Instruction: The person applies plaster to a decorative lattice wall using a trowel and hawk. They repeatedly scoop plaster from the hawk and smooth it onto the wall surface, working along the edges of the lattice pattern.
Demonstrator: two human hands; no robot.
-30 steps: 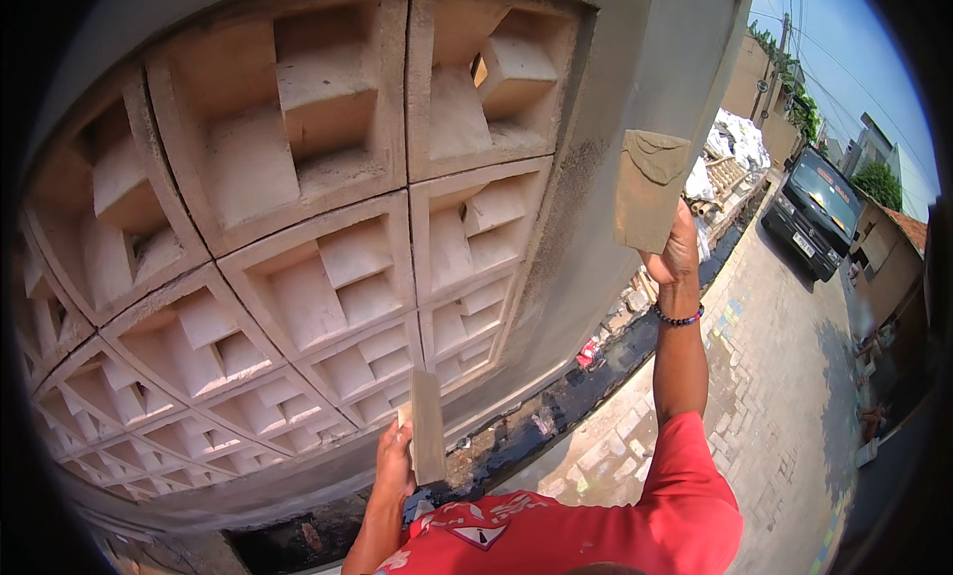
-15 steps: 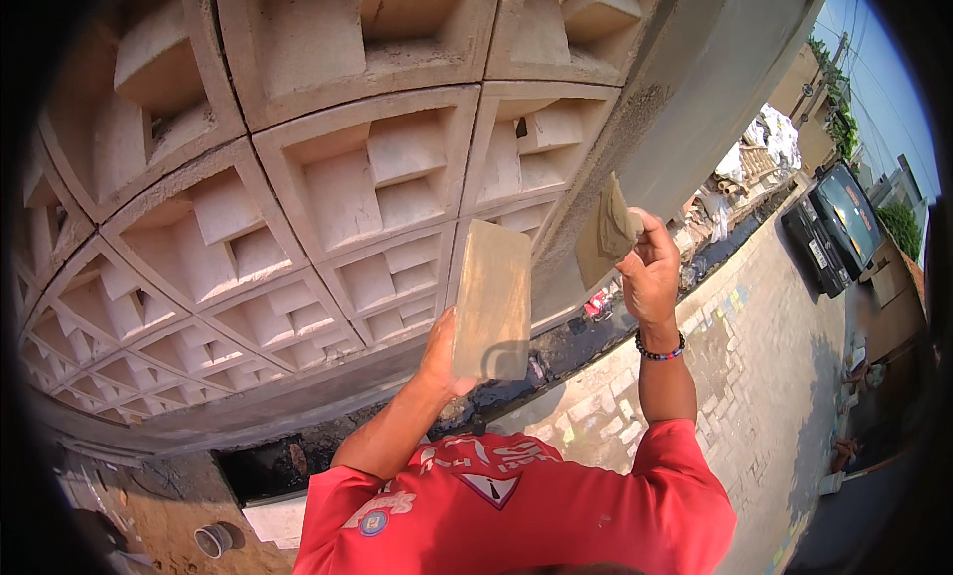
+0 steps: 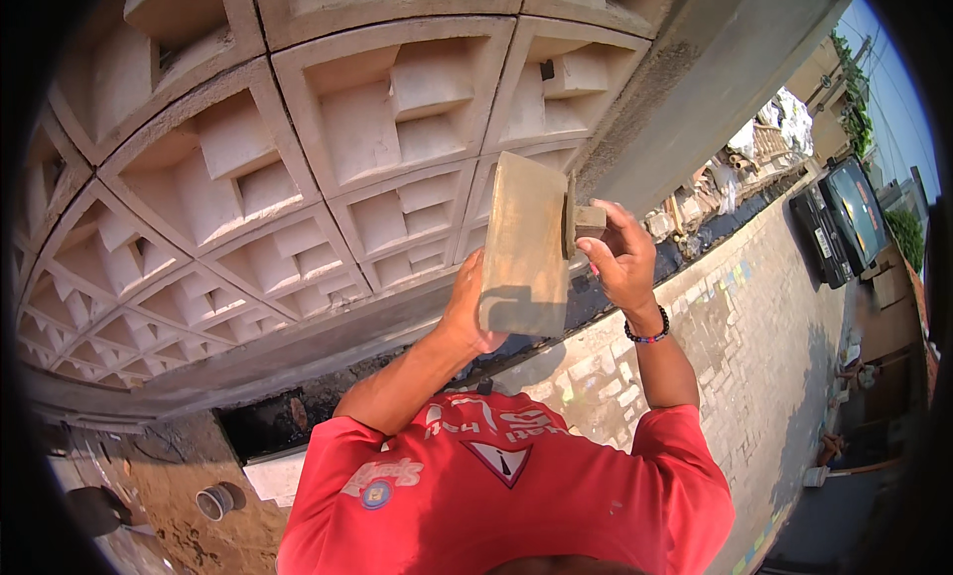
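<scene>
Left hand [image 3: 469, 302] grips rectangular mortar board [image 3: 528, 243] from behind, fingers mostly hidden; board tilted before ventilation-block wall [image 3: 432, 84]. Right hand [image 3: 623, 257] pinches block handle [image 3: 591, 221] of plastering float [image 3: 570, 223], edge-on at board's right edge; contact between tools unclear.

Left grip [image 3: 465, 305] holds a board [image 3: 526, 248], right grip [image 3: 627, 265] a tool [image 3: 589, 221] (float, perhaps).

Smeared rectangular board [image 3: 526, 240], slightly tilted, block-handled float [image 3: 590, 222] edge-on beside it
</scene>
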